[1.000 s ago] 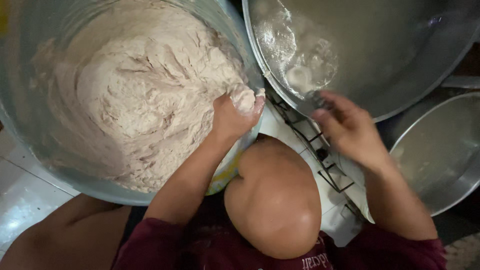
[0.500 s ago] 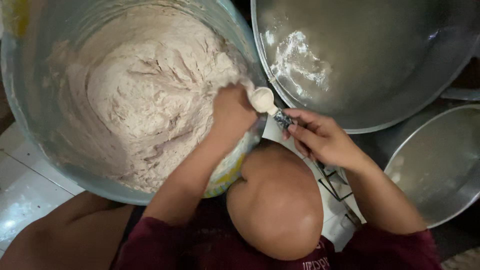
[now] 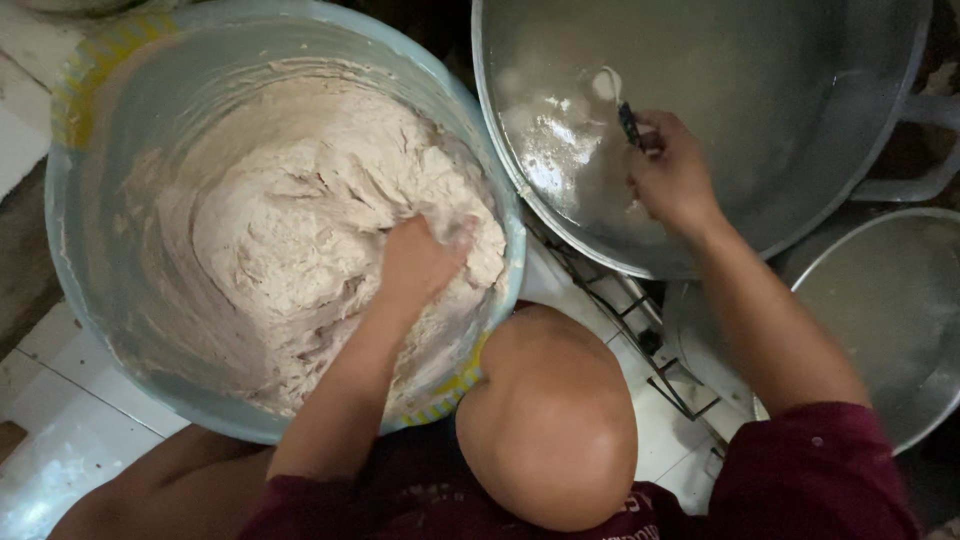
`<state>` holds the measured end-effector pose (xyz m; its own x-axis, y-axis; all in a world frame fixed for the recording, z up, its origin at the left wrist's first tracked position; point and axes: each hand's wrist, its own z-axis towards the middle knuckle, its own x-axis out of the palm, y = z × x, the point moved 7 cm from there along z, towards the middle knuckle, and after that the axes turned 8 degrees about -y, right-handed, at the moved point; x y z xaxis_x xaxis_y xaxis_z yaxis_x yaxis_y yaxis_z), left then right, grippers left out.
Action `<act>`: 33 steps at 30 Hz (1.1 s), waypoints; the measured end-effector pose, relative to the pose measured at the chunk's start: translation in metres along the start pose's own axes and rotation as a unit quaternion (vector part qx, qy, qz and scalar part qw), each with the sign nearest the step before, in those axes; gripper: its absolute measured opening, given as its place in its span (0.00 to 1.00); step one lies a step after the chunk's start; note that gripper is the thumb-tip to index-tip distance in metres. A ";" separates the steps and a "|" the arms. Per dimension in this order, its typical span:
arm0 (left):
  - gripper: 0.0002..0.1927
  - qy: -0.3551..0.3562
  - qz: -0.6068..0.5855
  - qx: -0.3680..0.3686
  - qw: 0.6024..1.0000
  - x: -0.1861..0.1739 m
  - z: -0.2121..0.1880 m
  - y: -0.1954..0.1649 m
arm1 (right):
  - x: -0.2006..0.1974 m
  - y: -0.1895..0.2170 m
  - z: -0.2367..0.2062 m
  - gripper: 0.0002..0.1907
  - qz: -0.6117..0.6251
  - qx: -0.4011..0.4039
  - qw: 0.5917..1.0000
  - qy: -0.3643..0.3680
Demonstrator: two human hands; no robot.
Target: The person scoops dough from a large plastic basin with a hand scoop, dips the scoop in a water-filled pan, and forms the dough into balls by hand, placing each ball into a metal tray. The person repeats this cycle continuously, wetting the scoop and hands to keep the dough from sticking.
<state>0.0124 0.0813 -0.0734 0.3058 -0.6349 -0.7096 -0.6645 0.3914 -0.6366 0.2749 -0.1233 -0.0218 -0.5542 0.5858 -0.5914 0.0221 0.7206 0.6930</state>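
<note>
A big pale-blue tub [image 3: 70,200] holds a mass of beige, sticky dough [image 3: 270,230]. My left hand [image 3: 420,265] is dug into the dough at the tub's right side, fingers curled into it. My right hand [image 3: 670,175] reaches over a wide metal pan [image 3: 800,120] and grips a small spoon [image 3: 628,122]. A small lump of dough [image 3: 605,85] sits at the spoon's tip, just above the shiny liquid in the pan.
A second metal pan [image 3: 880,320] sits lower right, partly under my right forearm. A wire rack [image 3: 640,320] lies on white tiles [image 3: 60,440] between tub and pans. My bent knee [image 3: 545,420] rises in the foreground.
My left hand left the tub's rim and pushed back into the dough. My right hand carried the spoon with a dough lump from the tub's edge out over the big pan.
</note>
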 end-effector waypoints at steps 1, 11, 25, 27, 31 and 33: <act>0.33 -0.023 -0.019 0.039 0.999 0.002 -0.003 -0.009 | -0.002 -0.005 0.005 0.24 -0.049 0.018 0.999 -0.016; 0.13 -0.132 -0.176 0.154 0.963 -0.005 -0.019 -0.075 | -0.031 0.046 -0.068 0.17 0.026 -0.078 0.996 0.017; 0.08 -0.116 -0.160 0.089 0.976 0.000 -0.013 -0.081 | 0.022 0.089 -0.141 0.21 -0.063 -0.060 0.978 0.189; 0.14 -0.141 -0.165 0.077 0.973 -0.005 -0.011 -0.076 | 0.024 0.080 -0.132 0.20 -0.016 -0.010 0.975 0.222; 0.15 -0.143 -0.031 0.078 0.986 -0.010 -0.009 -0.063 | 0.015 0.062 -0.107 0.24 -0.015 0.024 0.986 0.165; 0.22 -0.152 0.017 0.040 0.987 -0.009 -0.013 -0.054 | 0.008 0.060 -0.092 0.24 -0.002 -0.017 0.992 0.125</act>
<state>0.0370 0.0572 -0.0287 0.4825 -0.3954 -0.7816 -0.6261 0.4683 -0.6234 0.1949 -0.1095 0.0528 -0.7433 0.4693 -0.4767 -0.0066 0.7074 0.7068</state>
